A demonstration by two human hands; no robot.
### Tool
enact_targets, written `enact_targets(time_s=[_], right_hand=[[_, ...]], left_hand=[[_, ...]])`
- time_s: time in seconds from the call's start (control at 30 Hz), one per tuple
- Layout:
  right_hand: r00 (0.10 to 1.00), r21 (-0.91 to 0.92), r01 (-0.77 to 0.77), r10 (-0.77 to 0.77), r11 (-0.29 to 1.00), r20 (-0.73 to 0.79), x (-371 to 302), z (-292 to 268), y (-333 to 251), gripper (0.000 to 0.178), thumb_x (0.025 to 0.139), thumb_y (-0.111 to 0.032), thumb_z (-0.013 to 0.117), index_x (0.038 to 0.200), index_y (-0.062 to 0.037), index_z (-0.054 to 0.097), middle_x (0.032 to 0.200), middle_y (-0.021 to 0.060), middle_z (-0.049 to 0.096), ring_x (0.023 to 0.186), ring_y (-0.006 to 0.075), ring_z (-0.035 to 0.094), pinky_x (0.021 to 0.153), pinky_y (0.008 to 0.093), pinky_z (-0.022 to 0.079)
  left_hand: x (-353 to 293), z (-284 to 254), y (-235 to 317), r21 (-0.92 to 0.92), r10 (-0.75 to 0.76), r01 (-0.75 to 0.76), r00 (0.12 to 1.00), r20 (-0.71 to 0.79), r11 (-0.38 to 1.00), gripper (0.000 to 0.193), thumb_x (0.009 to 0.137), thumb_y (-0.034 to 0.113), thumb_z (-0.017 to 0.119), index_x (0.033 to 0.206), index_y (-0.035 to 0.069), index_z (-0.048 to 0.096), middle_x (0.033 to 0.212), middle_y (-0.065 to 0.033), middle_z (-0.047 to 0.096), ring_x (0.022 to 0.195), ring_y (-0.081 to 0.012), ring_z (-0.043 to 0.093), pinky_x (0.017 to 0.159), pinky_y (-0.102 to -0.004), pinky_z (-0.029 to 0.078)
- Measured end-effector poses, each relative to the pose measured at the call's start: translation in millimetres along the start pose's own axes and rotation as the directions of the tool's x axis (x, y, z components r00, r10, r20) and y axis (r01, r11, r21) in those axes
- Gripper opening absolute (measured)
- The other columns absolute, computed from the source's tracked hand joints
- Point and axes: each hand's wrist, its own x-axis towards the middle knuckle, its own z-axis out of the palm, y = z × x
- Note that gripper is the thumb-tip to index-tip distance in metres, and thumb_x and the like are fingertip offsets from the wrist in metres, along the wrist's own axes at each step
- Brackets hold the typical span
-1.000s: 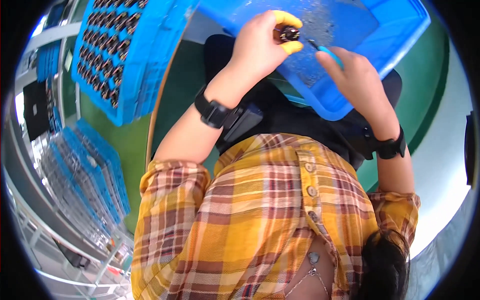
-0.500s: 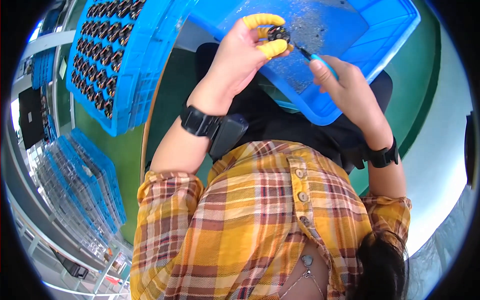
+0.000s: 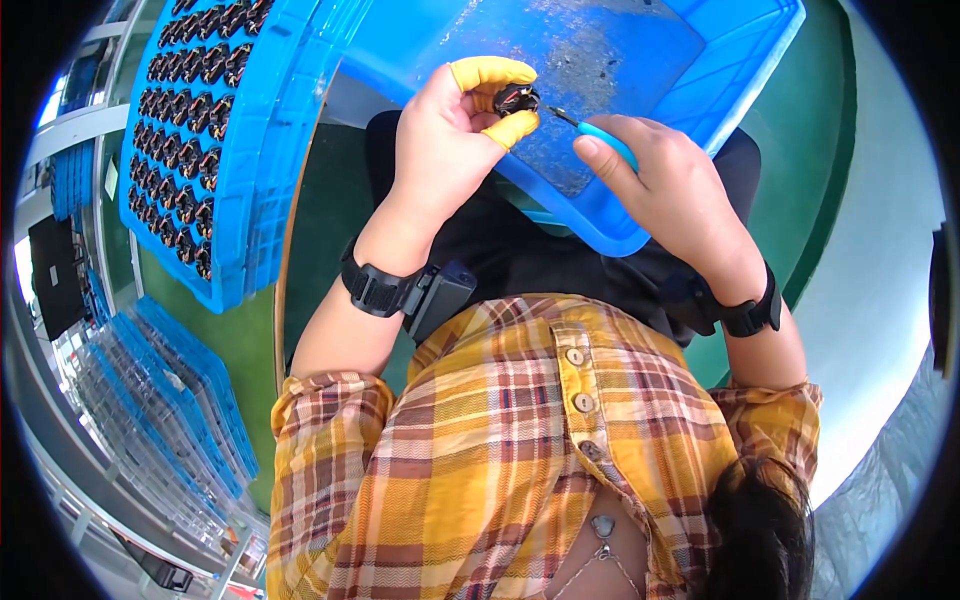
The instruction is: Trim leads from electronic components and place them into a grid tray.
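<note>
My left hand (image 3: 432, 150), with yellow finger cots on its thumb and a finger, pinches a small round black part (image 3: 516, 98) with thin reddish wires. My right hand (image 3: 672, 185) is closed around a slim tool (image 3: 608, 146) with a bright blue handle and a dark thin tip. That tip points left at the part, with a small gap showing between them. The tool's exact kind cannot be made out. Both hands are above the near side of a blue plastic bin (image 3: 622, 240), where small bits of debris (image 3: 588, 80) lie scattered on the bottom.
At the upper left, a blue tray (image 3: 228, 250) holds rows of similar black wired parts (image 3: 195, 130). Below it stands a stack of clear and blue trays (image 3: 170, 390). Dark-clad legs (image 3: 530, 250) are under the bin's near edge. Shelving (image 3: 85, 130) lines the far left.
The whole view has shifted, putting the bin and both hands farther left. My left hand has come slightly nearer me, and the part appears turned, with its wires showing more. Both grips stay closed.
</note>
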Motion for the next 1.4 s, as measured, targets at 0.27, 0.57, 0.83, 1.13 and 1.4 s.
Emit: enact_targets(time_s=[0.27, 0.57, 0.83, 1.13, 1.4], right_hand=[[0.987, -0.077, -0.074, 0.084, 0.994, 0.135, 2.5, -8.3, -7.9, 0.039, 0.092, -0.037, 0.057, 0.105, -0.0004, 0.064, 0.094, 0.0192, 0.066, 0.085, 0.0354, 0.064, 0.073, 0.0399, 0.051], [0.997, -0.181, -0.016, 0.030, 0.983, 0.075, 3.9, -2.8, -3.6, 0.040, 0.090, -0.042, 0.058, 0.095, -0.0029, 0.065, 0.076, 0.0174, 0.064, 0.072, 0.0338, 0.064, 0.062, 0.0409, 0.051], [1.000, -0.102, 0.023, -0.023, 0.994, -0.005, -0.1, 6.3, 7.6, 0.042, 0.091, -0.044, 0.056, 0.092, -0.0034, 0.066, 0.070, 0.0172, 0.063, 0.069, 0.0343, 0.064, 0.061, 0.0417, 0.052], [0.984, 0.163, -0.168, 0.156, 0.972, 0.087, 4.6, -0.8, 16.6, 0.047, 0.093, -0.045, 0.053, 0.103, 0.0004, 0.065, 0.075, 0.0223, 0.063, 0.076, 0.0381, 0.063, 0.067, 0.0436, 0.050], [0.936, 0.586, -0.349, 0.237, 0.731, 0.261, 33.6, 25.3, 52.0, 0.051, 0.096, -0.044, 0.049, 0.103, 0.0036, 0.065, 0.070, 0.0099, 0.063, 0.066, 0.0180, 0.062, 0.064, 0.0319, 0.048]], left_hand=[[-1.8, -3.1, 2.7, 0.213, 0.035, -0.046, 0.998, 0.056, 0.976, 0.038, 0.076, -0.011, 0.070, 0.111, -0.001, 0.058, 0.108, -0.0087, 0.065, 0.094, -0.0136, 0.063, 0.085, -0.0258, 0.052], [1.0, 0.3, -2.5, 0.212, 0.082, -0.082, 0.997, 0.009, 0.974, 0.030, 0.073, -0.006, 0.074, 0.100, 0.004, 0.066, 0.096, -0.0042, 0.065, 0.084, -0.0102, 0.064, 0.074, -0.0234, 0.055], [1.7, -2.9, 0.6, 0.081, -0.007, 0.010, 0.999, -0.032, 0.997, 0.037, 0.076, -0.006, 0.072, 0.110, 0.001, 0.058, 0.098, -0.0069, 0.063, 0.085, -0.0144, 0.065, 0.077, -0.0256, 0.056], [2.5, -2.4, 11.7, -0.287, -0.143, 0.158, 0.987, 0.073, 0.945, 0.040, 0.082, -0.006, 0.067, 0.119, -0.001, 0.052, 0.097, -0.0106, 0.061, 0.089, -0.0231, 0.066, 0.083, -0.0336, 0.057], [-7.8, -17.2, 36.3, -0.019, -0.044, 0.045, 0.998, 0.047, 0.999, 0.041, 0.080, -0.008, 0.068, 0.118, -0.001, 0.053, 0.098, -0.0096, 0.061, 0.081, -0.0177, 0.064, 0.071, -0.0283, 0.055]])
